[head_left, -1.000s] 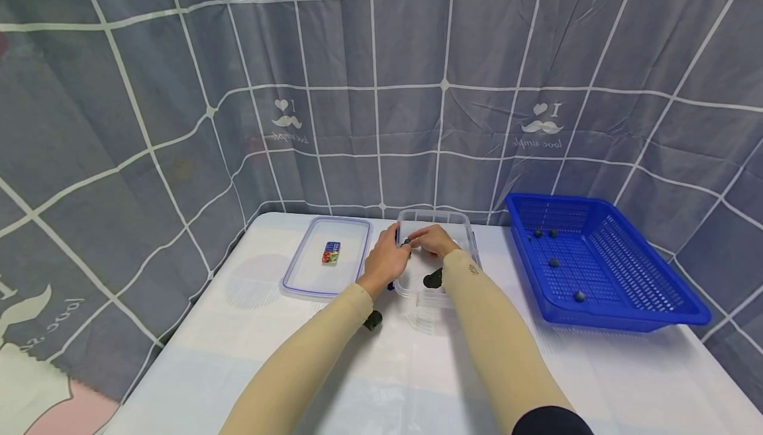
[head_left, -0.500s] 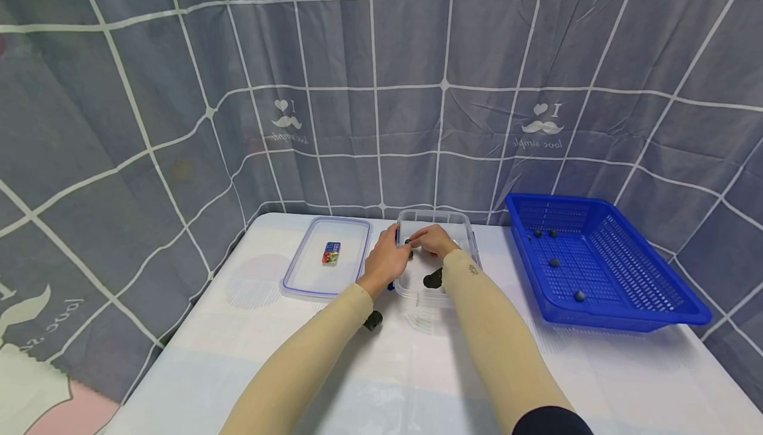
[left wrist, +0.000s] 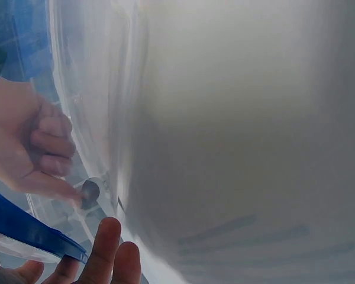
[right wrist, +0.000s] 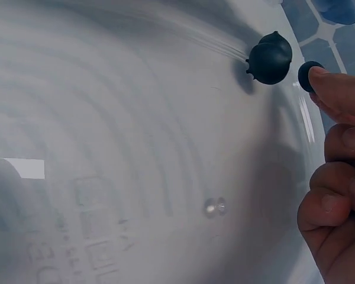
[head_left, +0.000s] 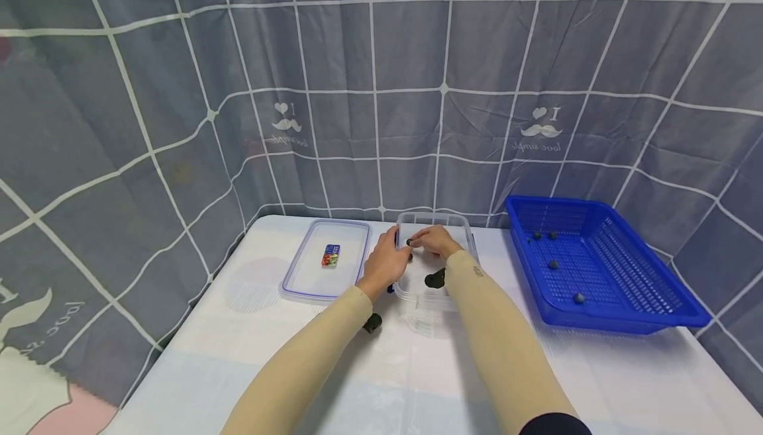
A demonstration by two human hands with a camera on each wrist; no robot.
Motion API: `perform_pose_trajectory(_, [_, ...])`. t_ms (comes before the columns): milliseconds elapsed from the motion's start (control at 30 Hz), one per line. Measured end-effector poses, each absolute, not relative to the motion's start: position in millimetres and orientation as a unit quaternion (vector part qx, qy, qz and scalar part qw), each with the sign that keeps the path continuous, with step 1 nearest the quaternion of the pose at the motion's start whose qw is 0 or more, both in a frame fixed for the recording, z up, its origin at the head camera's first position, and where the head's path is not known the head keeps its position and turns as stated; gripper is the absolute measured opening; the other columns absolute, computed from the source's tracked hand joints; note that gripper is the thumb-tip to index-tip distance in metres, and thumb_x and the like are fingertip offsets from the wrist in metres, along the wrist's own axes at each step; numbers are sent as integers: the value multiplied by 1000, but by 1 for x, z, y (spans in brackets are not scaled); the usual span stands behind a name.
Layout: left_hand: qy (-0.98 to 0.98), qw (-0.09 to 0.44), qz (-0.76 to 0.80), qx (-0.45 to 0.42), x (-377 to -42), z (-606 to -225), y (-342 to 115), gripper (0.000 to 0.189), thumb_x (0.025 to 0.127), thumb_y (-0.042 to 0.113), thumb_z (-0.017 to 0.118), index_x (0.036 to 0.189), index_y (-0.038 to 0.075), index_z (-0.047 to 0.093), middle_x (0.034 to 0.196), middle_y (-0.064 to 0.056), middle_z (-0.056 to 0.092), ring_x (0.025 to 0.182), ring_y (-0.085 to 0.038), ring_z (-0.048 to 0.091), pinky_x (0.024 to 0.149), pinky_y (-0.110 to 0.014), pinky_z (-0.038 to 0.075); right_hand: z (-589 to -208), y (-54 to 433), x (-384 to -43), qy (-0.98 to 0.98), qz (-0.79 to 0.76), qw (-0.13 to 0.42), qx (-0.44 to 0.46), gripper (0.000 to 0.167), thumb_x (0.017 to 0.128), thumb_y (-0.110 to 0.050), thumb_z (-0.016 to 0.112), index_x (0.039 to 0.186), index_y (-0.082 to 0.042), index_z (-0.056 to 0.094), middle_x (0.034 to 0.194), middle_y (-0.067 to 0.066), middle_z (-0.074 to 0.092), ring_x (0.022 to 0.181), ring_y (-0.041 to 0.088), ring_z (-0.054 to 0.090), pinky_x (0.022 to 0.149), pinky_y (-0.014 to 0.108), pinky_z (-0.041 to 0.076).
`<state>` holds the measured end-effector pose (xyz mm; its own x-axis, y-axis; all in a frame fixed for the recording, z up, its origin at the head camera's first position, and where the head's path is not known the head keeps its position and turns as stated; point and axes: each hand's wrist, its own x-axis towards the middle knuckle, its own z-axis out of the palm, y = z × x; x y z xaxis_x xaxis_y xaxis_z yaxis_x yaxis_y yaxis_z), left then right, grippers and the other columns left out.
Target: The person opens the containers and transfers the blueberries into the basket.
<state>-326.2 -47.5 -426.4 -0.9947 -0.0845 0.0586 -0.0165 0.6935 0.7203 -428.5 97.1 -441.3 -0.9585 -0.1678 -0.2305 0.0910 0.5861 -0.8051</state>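
In the head view, a clear food container [head_left: 444, 222] stands in the middle of the table. My left hand [head_left: 384, 264] grips its left side; in the left wrist view its fingers [left wrist: 103, 245] lie by a blue latch [left wrist: 32, 228]. My right hand [head_left: 437, 241] reaches over the container, and its thumb and finger pinch a small dark blueberry [right wrist: 308, 77] near the left wall. Two more dark blueberries [right wrist: 271, 62] lie against each other on the container floor, just beside the pinched one.
A clear lid with a blue seal [head_left: 303, 269] and a bright label lies left of the container. On the right stands a blue plastic basket [head_left: 632, 249] with several small dark berries [head_left: 553, 265] in it. A grey checked curtain [head_left: 411, 124] hangs behind the white-covered table.
My right fingertips have shifted slightly at the container's left side, and the pinched blueberry shows more clearly. The left hand stays in place.
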Motion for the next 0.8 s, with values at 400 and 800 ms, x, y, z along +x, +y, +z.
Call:
perform_pose_trajectory(400, [-923,40,-382,28,-327,-427,-47,64,99,39,48,159,22,32,156,-5,42,130,-37,54,103,-57,44,-410,108,-425,877,-455,146,-53,33,93,-21,71,123,-6,70,131,14,64,44,8,19,44,23,25])
perform_pose_trajectory(800, [-921,32,-388,31,-327,-425,-48,65,99,38,49,159,22,31,156,-5,42,133,-36,52,105,-57,42,-376,127,-422,882,-443,138,-79,34,95,-22,69,126,-9,70,133,15,63,46,10,17,47,28,25])
